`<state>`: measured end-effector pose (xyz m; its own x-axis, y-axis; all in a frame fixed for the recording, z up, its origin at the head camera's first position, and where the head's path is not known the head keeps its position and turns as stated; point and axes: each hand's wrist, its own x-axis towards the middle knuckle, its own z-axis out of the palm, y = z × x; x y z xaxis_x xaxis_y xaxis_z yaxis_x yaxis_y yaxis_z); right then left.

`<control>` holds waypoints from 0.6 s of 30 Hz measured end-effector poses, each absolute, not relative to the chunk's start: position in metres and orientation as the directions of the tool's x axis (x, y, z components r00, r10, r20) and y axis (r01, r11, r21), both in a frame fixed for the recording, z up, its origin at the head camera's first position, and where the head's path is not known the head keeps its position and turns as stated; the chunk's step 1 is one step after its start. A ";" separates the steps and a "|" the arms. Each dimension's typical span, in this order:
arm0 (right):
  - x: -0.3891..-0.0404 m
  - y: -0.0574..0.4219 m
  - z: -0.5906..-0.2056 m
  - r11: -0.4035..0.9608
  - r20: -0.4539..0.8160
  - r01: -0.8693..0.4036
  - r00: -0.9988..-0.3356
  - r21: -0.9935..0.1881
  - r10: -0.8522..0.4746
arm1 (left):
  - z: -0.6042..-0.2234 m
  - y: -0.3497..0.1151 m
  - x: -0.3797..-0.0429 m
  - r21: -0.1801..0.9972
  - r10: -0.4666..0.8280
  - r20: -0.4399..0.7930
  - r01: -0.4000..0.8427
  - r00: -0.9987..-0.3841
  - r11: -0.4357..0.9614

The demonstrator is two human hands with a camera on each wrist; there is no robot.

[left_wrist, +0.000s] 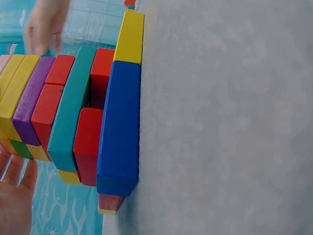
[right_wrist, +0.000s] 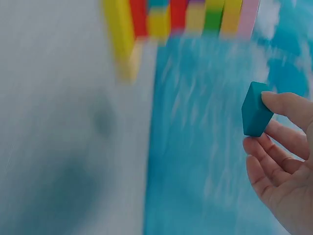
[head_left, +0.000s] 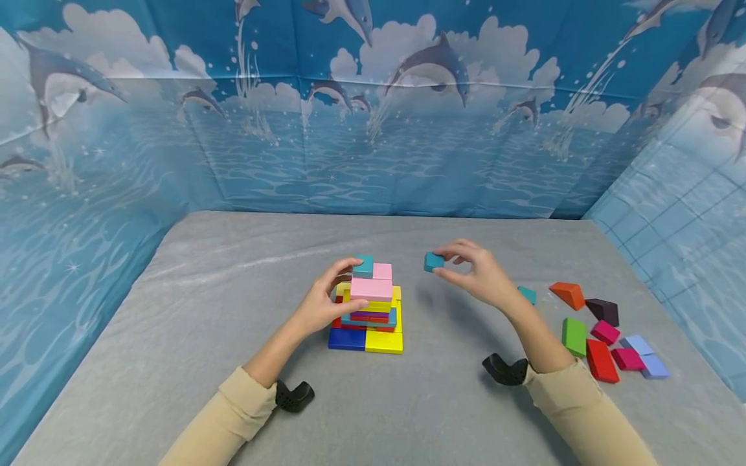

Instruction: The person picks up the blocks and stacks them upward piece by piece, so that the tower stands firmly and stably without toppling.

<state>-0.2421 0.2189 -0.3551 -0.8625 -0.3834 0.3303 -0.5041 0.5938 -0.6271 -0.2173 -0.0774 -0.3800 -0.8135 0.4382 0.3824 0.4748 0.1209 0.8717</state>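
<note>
A stack of coloured blocks [head_left: 371,290] stands on the grey surface, with blue and yellow blocks at its base. On its top lie a teal block [head_left: 363,266] and a pink block [head_left: 382,271] side by side. My left hand [head_left: 319,303] rests at the left side of the stack, fingertips by the top teal block and thumb extended lower down. In the left wrist view, part of the left hand [left_wrist: 17,198] shows beside the stack. To the right of the stack, my right hand [head_left: 474,272] pinches another teal block [right_wrist: 257,110] in the air between thumb and fingers.
Loose blocks lie at the right: an orange one [head_left: 567,294], a dark one [head_left: 603,311], a green one [head_left: 574,336], a red one [head_left: 602,361], and several pink and light-blue ones. A teal block [head_left: 527,295] lies partly behind the right forearm. A dolphin-print curtain [head_left: 373,162] encloses the grey table [head_left: 419,414].
</note>
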 end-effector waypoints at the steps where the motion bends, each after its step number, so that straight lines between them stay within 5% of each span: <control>1: -0.240 0.209 -0.351 0.576 0.340 -0.525 -0.849 -0.626 -0.405 | -0.380 -0.077 -0.217 0.871 0.438 0.384 0.476 -0.813 0.119; 18: -0.238 0.143 -0.342 0.497 0.360 -0.593 -0.794 -0.633 -0.489 | -0.383 -0.078 -0.220 0.876 0.446 0.398 0.476 -0.802 0.075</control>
<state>-0.2376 0.1426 -0.3422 -0.7942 -0.4893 0.3602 -0.5934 0.4971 -0.6330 -0.2205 -0.0782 -0.3830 -0.8019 0.4458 0.3977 0.4762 0.0749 0.8762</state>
